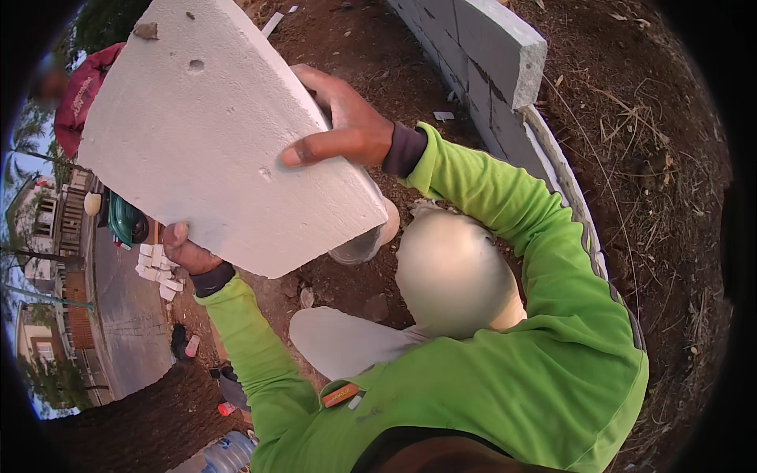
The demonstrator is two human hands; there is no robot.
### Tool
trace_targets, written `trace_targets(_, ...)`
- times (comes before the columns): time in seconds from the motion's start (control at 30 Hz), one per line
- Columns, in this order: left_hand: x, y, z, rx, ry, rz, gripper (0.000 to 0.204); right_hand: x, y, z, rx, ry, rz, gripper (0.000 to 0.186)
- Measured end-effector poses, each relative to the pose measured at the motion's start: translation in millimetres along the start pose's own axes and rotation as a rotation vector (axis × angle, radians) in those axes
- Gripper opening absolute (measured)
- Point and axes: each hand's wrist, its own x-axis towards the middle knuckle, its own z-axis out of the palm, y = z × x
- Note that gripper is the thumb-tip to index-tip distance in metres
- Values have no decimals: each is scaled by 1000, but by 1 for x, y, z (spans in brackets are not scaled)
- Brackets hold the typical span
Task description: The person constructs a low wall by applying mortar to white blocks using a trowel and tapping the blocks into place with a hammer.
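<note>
A large white lightweight block [201, 134] fills the upper middle, held tilted in both hands. My left hand [186, 247] grips its lower left edge, thumb up along the face. My right hand [341, 124] is wrapped over its right edge, thumb pressed on the pitted face. A small chip [146, 30] sits near the top of the face. Behind the block's lower right corner is a grey cylindrical container [356, 247], mostly hidden, so its kind is unclear. My legs in pale trousers [449, 268] are bent below the block, over brown soil.
A grey block wall [495, 63] curves along my right, beside dry earth. At left are white offcuts [158, 272], a paved road [130, 331], a green vehicle [122, 217], a tree trunk [118, 430] and a water bottle [230, 455]. A blurred person in maroon [79, 102] is behind the block.
</note>
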Motion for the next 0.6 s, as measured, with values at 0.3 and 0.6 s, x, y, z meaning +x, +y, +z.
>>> trace_targets(0.3,112,-63,171,142,-454,-325,80,-49,-139,-53,-472,569,-298,60)
trace_targets(0.6,76,-220,-45,619,67,-500,69,-141,-362,-127,-1273,894,-149,75)
